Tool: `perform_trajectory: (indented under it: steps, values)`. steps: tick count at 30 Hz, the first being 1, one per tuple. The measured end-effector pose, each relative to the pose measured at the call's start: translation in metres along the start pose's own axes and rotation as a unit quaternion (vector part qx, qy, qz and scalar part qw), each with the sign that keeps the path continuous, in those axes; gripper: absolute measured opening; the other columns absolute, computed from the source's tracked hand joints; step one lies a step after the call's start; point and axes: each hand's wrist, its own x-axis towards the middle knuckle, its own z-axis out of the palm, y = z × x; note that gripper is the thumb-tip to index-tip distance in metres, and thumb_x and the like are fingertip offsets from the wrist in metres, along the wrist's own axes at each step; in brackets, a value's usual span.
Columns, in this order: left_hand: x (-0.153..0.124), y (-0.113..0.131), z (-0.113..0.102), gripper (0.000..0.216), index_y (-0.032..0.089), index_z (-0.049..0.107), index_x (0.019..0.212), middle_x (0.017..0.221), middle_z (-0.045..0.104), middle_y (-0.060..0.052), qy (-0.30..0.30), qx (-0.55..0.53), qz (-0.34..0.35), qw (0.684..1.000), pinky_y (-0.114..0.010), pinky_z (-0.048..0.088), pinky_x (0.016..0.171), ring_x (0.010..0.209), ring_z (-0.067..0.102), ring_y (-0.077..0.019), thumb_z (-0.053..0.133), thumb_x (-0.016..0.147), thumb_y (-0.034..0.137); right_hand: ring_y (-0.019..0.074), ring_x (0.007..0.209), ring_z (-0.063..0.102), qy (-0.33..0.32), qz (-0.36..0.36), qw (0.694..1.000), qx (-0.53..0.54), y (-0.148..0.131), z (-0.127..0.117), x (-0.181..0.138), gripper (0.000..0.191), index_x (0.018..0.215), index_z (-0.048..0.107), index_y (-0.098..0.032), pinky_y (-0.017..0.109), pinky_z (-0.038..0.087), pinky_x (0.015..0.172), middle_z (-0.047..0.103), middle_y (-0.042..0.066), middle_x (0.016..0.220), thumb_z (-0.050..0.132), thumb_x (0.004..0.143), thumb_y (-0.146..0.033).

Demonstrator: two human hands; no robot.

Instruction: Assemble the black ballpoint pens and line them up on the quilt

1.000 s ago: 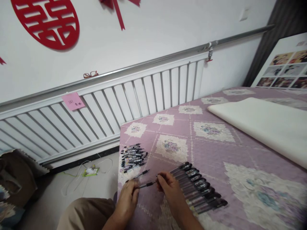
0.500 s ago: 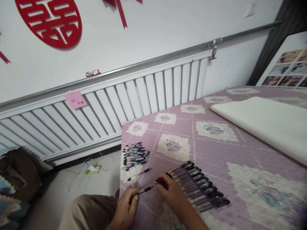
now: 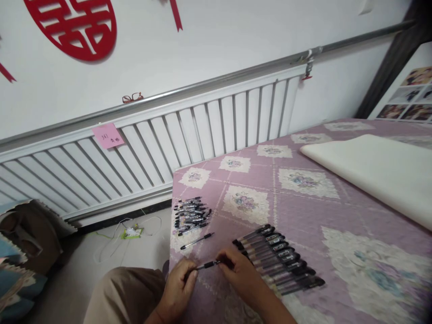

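Where the two hands meet: one held pen (image 3: 208, 265), above the near left part of the mauve cloth (image 3: 221, 234), its dark grip section and tip towards the right.
Left hand (image 3: 178, 285): thumb and fingers closed round the rear part of the held pen.
Right hand (image 3: 236, 272): fingers curled in at the tip end of the same pen; whether they pinch the tip or a small part, cannot tell.
Single pen (image 3: 197, 241): one, dark grip section, lying aslant on the cloth, between the held pen and the loose pile.
Loose pile (image 3: 191, 216): many pens with black ends, overlapping, near the cloth's left edge; exact count not legible.
Ordered row (image 3: 286, 256): pens laid side by side to the right of the right hand, black ends to the right; the hand and forearm cover part.
White sheet (image 3: 374, 166): folded, on the cloth, far right.
Radiator (image 3: 189, 135): white, ribbed, along the wall behind; pink note (image 3: 108, 136) on its upper part, marked 361.
Pipe (image 3: 168, 95): grey, above the radiator; red-framed glasses (image 3: 132, 97) resting at it.
Wall: red round cut-out (image 3: 77, 27), upper left.
Floor: green-and-white power strip (image 3: 133, 232) with pale cables.
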Motion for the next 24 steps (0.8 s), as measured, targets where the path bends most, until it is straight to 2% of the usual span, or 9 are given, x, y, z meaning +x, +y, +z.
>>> perform_trajectory:
  steps: [6,24]
  values:
    - [0.0,0.0,0.0,0.016,0.021,0.056,0.082,0.079,0.059,-0.002,0.005,0.006,0.006,1.0,-0.024,0.043,0.07,0.076,0.055,-0.0158,0.043,0.088,0.027,0.0176,0.074,0.057,0.024,0.024,0.999,-0.005,0.001,-0.009,0.001,0.014,0.078,0.061,-0.02,0.028,0.042,0.069,0.063,0.001,0.077,0.047,0.074,-0.02]
    - [-0.001,-0.001,0.0,0.016,0.02,0.056,0.084,0.081,0.058,-0.002,-0.007,0.01,0.0,1.0,-0.025,0.042,0.071,0.078,0.054,-0.0159,0.043,0.089,0.027,0.0166,0.079,0.057,-0.013,0.007,1.0,-0.017,0.002,-0.015,0.001,0.016,0.081,0.061,-0.019,0.027,0.042,0.072,0.063,0.002,0.082,0.047,0.075,-0.016]
